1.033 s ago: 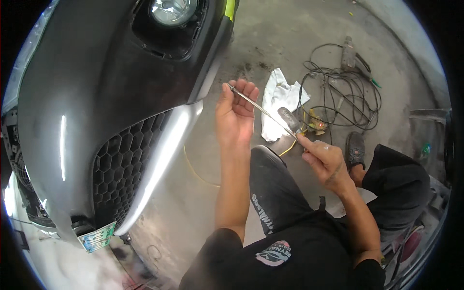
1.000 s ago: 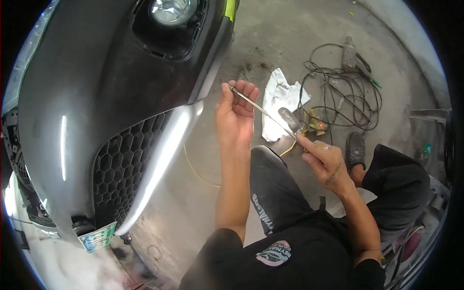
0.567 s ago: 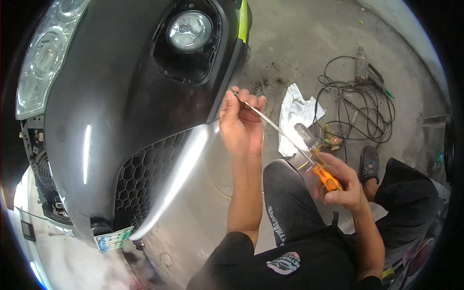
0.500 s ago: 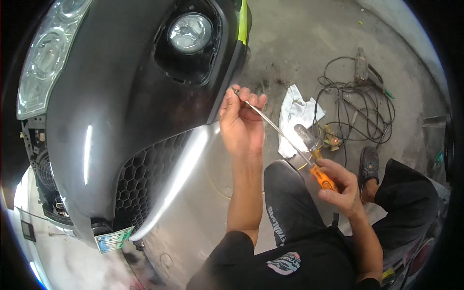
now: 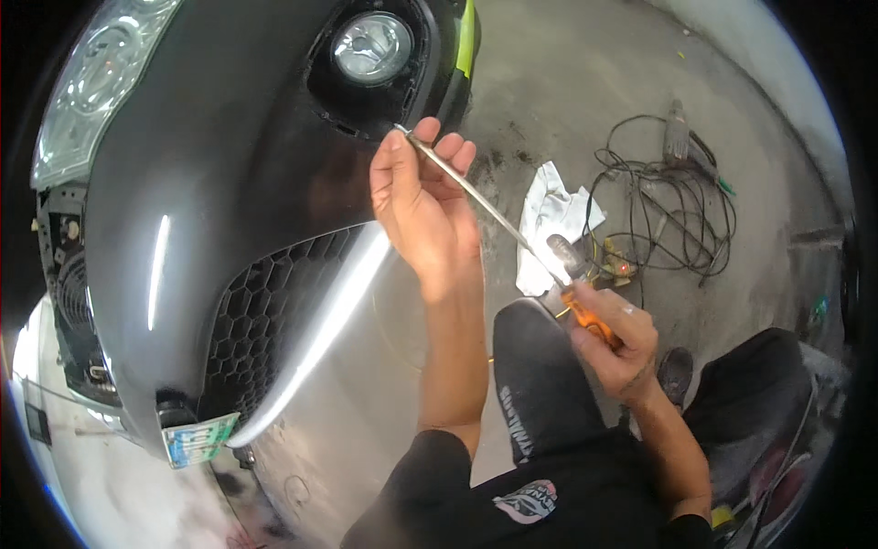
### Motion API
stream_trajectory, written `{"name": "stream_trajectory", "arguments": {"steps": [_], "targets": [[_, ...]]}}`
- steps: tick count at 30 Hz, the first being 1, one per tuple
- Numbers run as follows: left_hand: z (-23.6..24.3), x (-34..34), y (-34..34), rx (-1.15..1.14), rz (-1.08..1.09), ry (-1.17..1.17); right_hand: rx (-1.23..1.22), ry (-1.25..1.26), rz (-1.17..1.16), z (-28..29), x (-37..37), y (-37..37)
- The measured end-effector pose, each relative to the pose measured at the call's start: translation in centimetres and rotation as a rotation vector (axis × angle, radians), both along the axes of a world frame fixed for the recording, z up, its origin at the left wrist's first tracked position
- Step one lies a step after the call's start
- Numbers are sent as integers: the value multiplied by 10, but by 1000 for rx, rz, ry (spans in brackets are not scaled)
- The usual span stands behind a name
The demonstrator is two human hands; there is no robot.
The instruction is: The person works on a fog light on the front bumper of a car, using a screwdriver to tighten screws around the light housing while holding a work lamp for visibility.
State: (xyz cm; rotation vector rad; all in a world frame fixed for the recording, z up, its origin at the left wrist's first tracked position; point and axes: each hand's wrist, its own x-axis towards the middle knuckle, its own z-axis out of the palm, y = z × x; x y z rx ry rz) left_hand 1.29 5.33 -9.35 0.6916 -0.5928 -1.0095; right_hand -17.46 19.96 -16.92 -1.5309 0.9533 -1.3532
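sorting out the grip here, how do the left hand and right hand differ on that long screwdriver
The left hand is raised by the dark bumper, fingers loosely pinching the thin metal shaft near the tip of the screwdriver. The right hand sits lower, over the knee, fist closed round the orange handle. The left palm faces the camera; the right shows its knuckles. Both are bare and touch the same tool.

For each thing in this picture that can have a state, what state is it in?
Long orange-handled screwdriver: held at both ends, tip near fog lamp.
Left hand: fingers on the shaft.
Right hand: closed on the handle.
Round fog lamp: unlit.
White rag: crumpled on floor.
Black cables: tangled.
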Motion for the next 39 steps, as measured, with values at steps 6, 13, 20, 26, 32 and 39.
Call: {"name": "stream_trajectory", "arguments": {"steps": [6,13,20,26,32,39], "targets": [[14,-2,0,5,233,-499,50,-128,77,-7,15,-28],[47,17,1,318,237,-1356,347,-434,286,-7,37,-55],[49,25,-22,426,453,-1715,524,-798,439,6,70,-60],[69,1,-30,618,370,-1566,524,-779,415,15,75,-66],[84,-13,-33,754,338,-1425,496,-800,420,22,79,-71],[98,-22,-38,838,316,-1247,486,-766,438,32,76,-76]]}}
